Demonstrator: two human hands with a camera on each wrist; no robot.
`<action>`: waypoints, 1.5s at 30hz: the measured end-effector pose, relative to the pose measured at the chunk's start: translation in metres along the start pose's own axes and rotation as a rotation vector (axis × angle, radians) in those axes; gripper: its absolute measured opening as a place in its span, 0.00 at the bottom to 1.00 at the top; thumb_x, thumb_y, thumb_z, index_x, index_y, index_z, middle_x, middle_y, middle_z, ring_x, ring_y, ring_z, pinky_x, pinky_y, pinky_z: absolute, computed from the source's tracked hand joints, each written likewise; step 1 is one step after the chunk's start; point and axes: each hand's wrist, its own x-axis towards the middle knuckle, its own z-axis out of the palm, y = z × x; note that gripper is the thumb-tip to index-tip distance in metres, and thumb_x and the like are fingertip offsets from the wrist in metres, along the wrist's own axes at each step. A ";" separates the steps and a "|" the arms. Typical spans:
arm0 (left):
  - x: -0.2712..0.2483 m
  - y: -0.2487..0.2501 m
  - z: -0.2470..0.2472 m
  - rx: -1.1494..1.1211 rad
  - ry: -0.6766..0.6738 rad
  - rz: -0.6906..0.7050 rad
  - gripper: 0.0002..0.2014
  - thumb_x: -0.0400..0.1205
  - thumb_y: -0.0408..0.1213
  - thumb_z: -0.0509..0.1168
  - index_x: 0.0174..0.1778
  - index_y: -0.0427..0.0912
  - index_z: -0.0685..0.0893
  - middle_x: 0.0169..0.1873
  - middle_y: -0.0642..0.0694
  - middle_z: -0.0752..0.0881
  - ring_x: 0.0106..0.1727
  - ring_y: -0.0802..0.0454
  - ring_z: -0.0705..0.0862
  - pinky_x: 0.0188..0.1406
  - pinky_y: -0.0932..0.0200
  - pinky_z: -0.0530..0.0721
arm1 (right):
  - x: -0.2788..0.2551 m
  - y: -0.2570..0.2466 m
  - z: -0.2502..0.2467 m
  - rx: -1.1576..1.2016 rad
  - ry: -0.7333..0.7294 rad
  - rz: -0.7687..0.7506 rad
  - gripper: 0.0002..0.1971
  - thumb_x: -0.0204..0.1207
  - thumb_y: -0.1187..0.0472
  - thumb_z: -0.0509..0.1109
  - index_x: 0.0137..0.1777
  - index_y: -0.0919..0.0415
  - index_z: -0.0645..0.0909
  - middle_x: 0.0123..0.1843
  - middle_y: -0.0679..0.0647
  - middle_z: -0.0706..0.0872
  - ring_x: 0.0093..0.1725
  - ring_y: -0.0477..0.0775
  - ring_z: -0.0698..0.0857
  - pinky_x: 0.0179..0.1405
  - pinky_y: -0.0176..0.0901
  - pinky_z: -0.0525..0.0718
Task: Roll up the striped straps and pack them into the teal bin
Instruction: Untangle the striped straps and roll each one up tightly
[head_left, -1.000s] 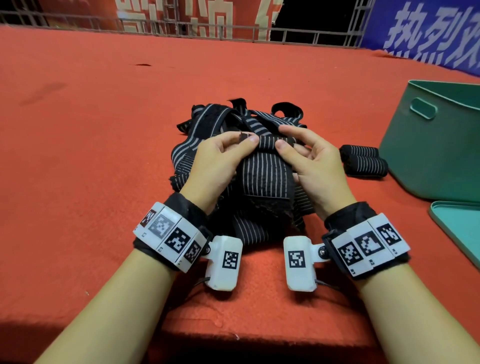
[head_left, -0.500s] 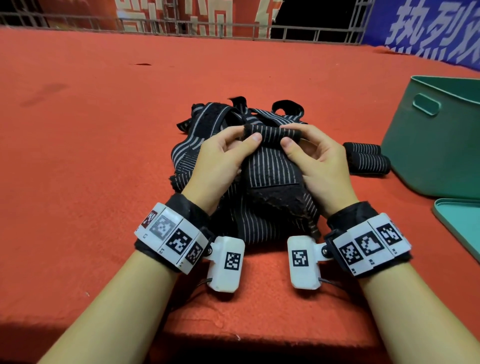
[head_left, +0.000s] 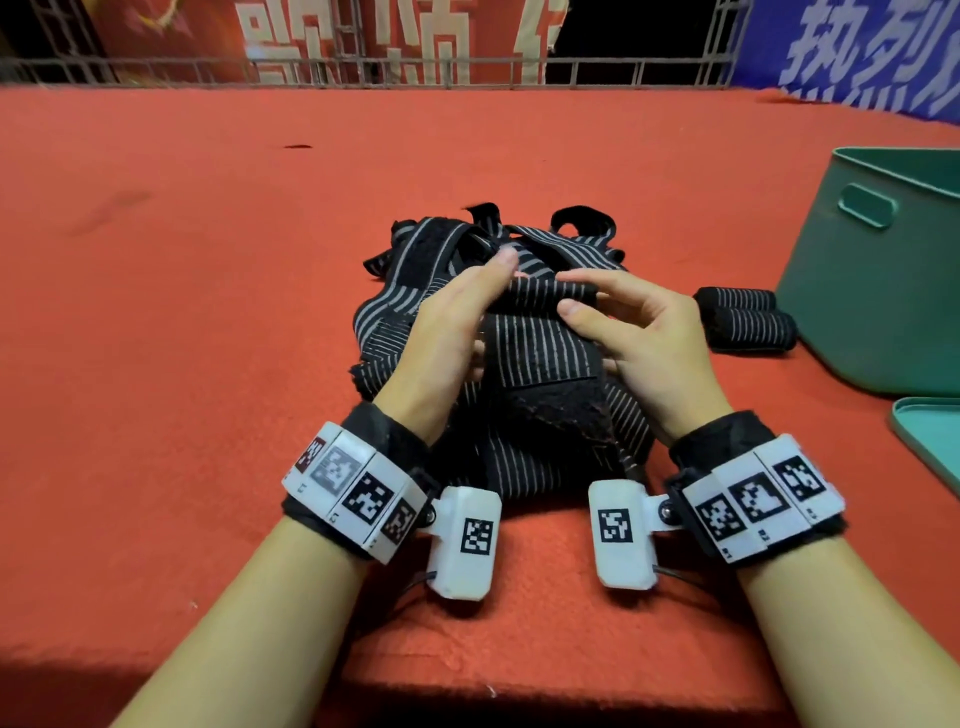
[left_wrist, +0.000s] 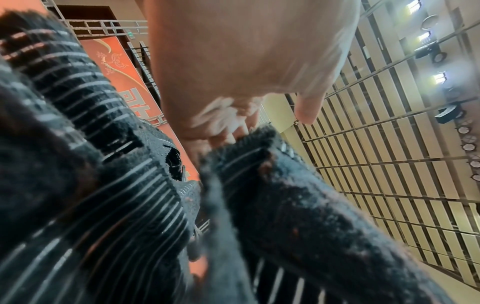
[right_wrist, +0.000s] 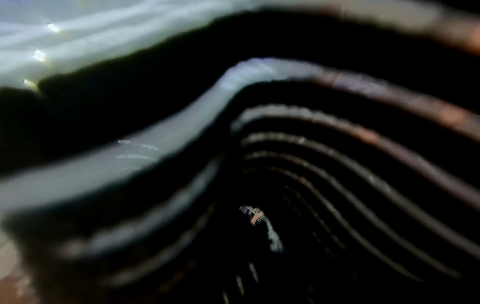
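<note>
A heap of black straps with thin pale stripes (head_left: 498, 415) lies on the red carpet in front of me. One strap's end is wound into a small roll (head_left: 535, 300) on top of the heap. My left hand (head_left: 483, 296) lies against the roll's left end with straight fingers, its forefinger lifted. My right hand (head_left: 574, 300) pinches the roll's right end between thumb and forefinger. In the left wrist view the palm (left_wrist: 233, 51) hovers over the strap (left_wrist: 285, 195). The right wrist view is filled by blurred stripes of strap (right_wrist: 337, 164). The teal bin (head_left: 883, 291) stands at the right.
Two rolled straps (head_left: 743, 322) lie side by side against the bin's left wall. A teal lid (head_left: 930, 441) lies flat at the right edge. A railing and banners close off the far side of the carpet.
The roll has grown thicker and turned away from me. My left hand went from pinching it to straight fingers. My right hand stays on its right end.
</note>
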 end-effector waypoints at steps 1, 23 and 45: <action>0.001 -0.001 0.000 0.018 0.020 0.003 0.26 0.87 0.58 0.64 0.61 0.36 0.87 0.45 0.36 0.90 0.41 0.49 0.89 0.40 0.55 0.84 | 0.000 0.001 0.000 0.003 0.001 0.005 0.10 0.80 0.68 0.76 0.57 0.55 0.92 0.51 0.63 0.92 0.48 0.54 0.91 0.39 0.49 0.91; 0.014 -0.008 -0.023 0.018 0.505 0.431 0.11 0.83 0.31 0.68 0.60 0.47 0.86 0.58 0.39 0.91 0.60 0.45 0.90 0.66 0.36 0.86 | -0.005 -0.005 0.003 -0.298 -0.227 0.117 0.08 0.78 0.50 0.79 0.48 0.54 0.91 0.40 0.46 0.92 0.38 0.38 0.86 0.38 0.32 0.81; 0.006 -0.006 -0.007 0.173 0.035 0.400 0.13 0.85 0.22 0.65 0.60 0.42 0.85 0.60 0.39 0.88 0.59 0.50 0.88 0.55 0.54 0.88 | 0.001 -0.013 -0.001 -0.083 -0.053 -0.046 0.10 0.82 0.63 0.75 0.62 0.54 0.89 0.55 0.51 0.93 0.54 0.51 0.92 0.39 0.44 0.90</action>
